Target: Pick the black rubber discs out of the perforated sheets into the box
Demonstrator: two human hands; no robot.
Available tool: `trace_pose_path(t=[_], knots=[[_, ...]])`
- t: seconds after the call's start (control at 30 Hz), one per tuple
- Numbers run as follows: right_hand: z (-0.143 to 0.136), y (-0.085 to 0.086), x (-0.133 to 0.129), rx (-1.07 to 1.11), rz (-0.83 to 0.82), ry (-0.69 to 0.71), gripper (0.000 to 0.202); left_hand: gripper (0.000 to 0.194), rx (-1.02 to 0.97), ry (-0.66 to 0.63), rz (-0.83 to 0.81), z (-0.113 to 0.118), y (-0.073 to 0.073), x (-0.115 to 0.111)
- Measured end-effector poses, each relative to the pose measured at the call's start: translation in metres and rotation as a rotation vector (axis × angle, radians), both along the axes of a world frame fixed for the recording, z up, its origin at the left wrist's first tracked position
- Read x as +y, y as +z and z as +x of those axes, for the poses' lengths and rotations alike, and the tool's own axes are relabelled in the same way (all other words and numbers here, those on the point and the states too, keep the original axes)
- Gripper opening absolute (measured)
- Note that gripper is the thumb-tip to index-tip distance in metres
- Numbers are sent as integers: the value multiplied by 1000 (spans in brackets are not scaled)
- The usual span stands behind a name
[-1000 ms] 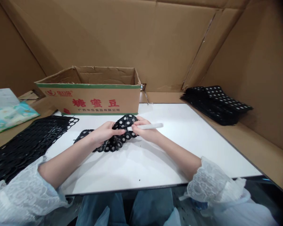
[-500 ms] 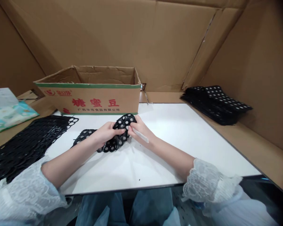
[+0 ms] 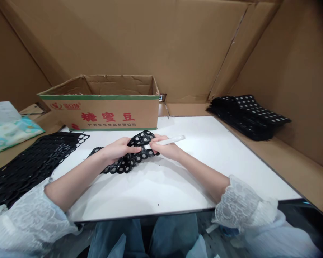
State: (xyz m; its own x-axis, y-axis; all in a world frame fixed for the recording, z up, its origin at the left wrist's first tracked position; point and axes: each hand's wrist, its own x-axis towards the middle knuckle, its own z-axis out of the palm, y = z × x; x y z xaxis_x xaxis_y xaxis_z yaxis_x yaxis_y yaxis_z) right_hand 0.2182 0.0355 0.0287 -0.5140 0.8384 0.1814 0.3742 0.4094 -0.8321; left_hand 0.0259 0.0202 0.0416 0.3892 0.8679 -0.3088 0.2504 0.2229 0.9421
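Note:
A black sheet of joined rings with pale round centres (image 3: 141,138) is bunched up over the white tabletop. My left hand (image 3: 118,148) is closed on it, thumb lying across the top. My right hand (image 3: 164,146) grips a white pen-shaped tool (image 3: 173,139), whose tip end meets the sheet close to my left thumb. Some right fingers also seem to rest behind the sheet's right edge. Part of the sheet trails left beneath my left wrist and is hidden there.
A cardboard box (image 3: 115,111) with red lettering stands at the back. To the left lie a pile of black ring sheets (image 3: 29,157) and a tissue pack (image 3: 14,130). On the right ledge sits a stack of black dotted sheets (image 3: 244,118). Cardboard walls (image 3: 140,39) enclose the table.
The white tool has swung from pointing down toward my wrist to pointing up and right. My right hand has shifted slightly right, and the sheet's right part now spreads farther right.

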Motion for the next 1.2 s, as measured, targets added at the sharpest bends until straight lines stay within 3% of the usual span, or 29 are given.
trace_pose_path(t=[0.2,0.47,0.67,0.87,1.03,1.2], knots=[[-8,-6,-5,13,16,-56,30,36,9,29,-16,1,-2,-5],[-24,-27,0,-86,273,-83,25,31,108,173,76,14,-7,-10],[-7,-15,1,-33,79,-44,31,33,202,42,131,8,0,-9],[0,-4,-1,-69,-202,78,32,34,176,46,175,3,1,-4],[1,-3,-1,49,-177,17,28,37,114,-45,151,7,4,-8],[-1,-1,-3,159,-216,67,27,31,151,-10,101,5,3,-9]])
